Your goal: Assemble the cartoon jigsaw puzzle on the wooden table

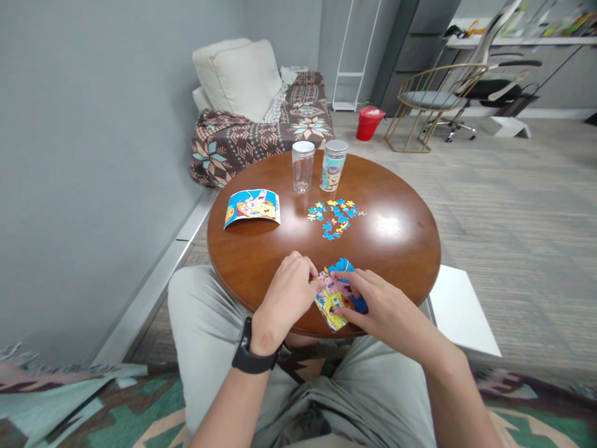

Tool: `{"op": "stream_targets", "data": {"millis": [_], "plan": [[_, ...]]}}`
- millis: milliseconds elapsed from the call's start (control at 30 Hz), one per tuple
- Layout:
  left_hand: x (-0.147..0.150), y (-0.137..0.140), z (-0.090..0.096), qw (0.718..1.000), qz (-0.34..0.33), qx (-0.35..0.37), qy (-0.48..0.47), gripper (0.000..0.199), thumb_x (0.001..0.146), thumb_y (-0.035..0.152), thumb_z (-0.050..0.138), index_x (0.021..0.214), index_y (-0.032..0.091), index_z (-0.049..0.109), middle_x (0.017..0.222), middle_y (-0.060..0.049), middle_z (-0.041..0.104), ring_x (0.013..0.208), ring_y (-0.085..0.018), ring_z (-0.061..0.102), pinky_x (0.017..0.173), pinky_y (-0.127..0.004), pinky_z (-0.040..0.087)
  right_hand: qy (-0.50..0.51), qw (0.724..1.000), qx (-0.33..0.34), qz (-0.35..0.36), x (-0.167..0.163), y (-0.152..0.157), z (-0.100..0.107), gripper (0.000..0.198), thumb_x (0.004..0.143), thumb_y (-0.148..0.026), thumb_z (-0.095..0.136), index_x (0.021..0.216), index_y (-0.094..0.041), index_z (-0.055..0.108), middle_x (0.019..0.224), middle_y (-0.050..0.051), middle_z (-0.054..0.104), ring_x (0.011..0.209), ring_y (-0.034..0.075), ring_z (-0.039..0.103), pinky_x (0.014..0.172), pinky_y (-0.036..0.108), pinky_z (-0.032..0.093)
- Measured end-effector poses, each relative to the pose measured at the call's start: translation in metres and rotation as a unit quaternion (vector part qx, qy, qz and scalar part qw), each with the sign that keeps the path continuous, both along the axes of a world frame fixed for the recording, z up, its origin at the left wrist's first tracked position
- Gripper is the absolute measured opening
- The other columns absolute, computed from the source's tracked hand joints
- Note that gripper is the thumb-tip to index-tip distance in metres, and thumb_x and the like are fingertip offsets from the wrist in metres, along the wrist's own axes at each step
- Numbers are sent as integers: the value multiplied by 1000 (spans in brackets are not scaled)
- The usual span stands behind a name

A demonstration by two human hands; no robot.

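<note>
A partly joined jigsaw puzzle, showing a yellow cartoon figure, pink parts and blue background, lies near the table's front edge. My left hand, with a black band on the wrist, is closed at the puzzle's upper left edge, its fingertips pinching a puzzle piece there that they mostly cover. Over the right side of the puzzle rests my right hand, thumb and forefinger spread apart and touching the surface. Several loose puzzle pieces, blue and yellow, are scattered beyond the hands.
On the round brown table stand a clear jar and a lidded cartoon-printed jar. A curved picture card lies at the left. Behind are a blanket-covered sofa, a red bin and a gold-framed chair.
</note>
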State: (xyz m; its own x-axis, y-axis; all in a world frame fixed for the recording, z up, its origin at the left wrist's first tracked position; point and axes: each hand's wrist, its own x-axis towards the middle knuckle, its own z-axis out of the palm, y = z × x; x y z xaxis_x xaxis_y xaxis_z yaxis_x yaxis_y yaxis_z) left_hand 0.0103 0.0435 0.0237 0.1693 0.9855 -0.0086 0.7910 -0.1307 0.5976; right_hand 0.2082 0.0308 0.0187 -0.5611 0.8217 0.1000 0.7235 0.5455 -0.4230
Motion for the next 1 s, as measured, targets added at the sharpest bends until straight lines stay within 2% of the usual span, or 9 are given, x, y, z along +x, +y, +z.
{"op": "stream_targets", "data": {"millis": [100, 267, 400, 533, 733, 867, 1000], "plan": [[-2, 0, 0, 1000, 9, -1, -3, 3, 80, 17, 64, 78, 16, 62, 83, -3, 58, 81, -18, 58, 77, -32, 48, -21, 1000, -2, 19, -3, 3, 5, 56, 84, -35, 63, 136, -23, 46, 120, 12, 63, 105, 28, 62, 90, 45, 52], [1, -3, -5, 999, 32, 28, 4, 4, 81, 20, 64, 81, 17, 63, 85, -4, 59, 79, -18, 59, 76, -32, 49, -32, 999, 10, 41, -6, 6, 9, 49, 84, -34, 63, 130, -22, 55, 120, 12, 65, 106, 29, 63, 90, 46, 53], [9, -9, -7, 996, 50, 61, 49, 4, 82, 18, 61, 78, 16, 62, 86, -6, 59, 82, -19, 59, 78, -33, 49, -16, 999, 15, 39, -5, 6, 8, 50, 83, -34, 62, 132, -22, 53, 121, 12, 65, 105, 27, 64, 90, 45, 53], [12, -9, -9, 995, 46, 76, 50, 8, 83, 11, 57, 76, 16, 59, 87, -7, 59, 82, -19, 58, 78, -35, 49, -22, 999, 21, 36, -5, 5, 7, 51, 84, -35, 62, 132, -22, 53, 120, 12, 65, 104, 28, 64, 89, 45, 53], [6, 0, -4, 999, 35, 27, 10, 8, 79, 17, 65, 73, 16, 60, 82, -5, 59, 81, -19, 58, 77, -34, 49, -48, 998, 10, 33, -6, 6, 9, 49, 83, -35, 63, 129, -20, 56, 119, 13, 65, 104, 29, 64, 89, 45, 53], [2, 4, 6, 999, 32, -28, -15, 9, 78, 19, 65, 70, 17, 63, 79, -4, 61, 77, -18, 60, 74, -32, 49, -38, 999, 8, 32, -6, 6, 10, 50, 82, -35, 64, 129, -21, 56, 118, 12, 66, 102, 28, 64, 87, 43, 53], [-2, 6, 10, 998, 24, -44, -30, 11, 78, 20, 63, 68, 18, 67, 77, -4, 64, 76, -18, 62, 73, -30, 49, -32, 999, 3, 24, -6, 5, 10, 48, 82, -34, 65, 127, -21, 57, 115, 12, 67, 100, 27, 65, 85, 42, 53]]}}
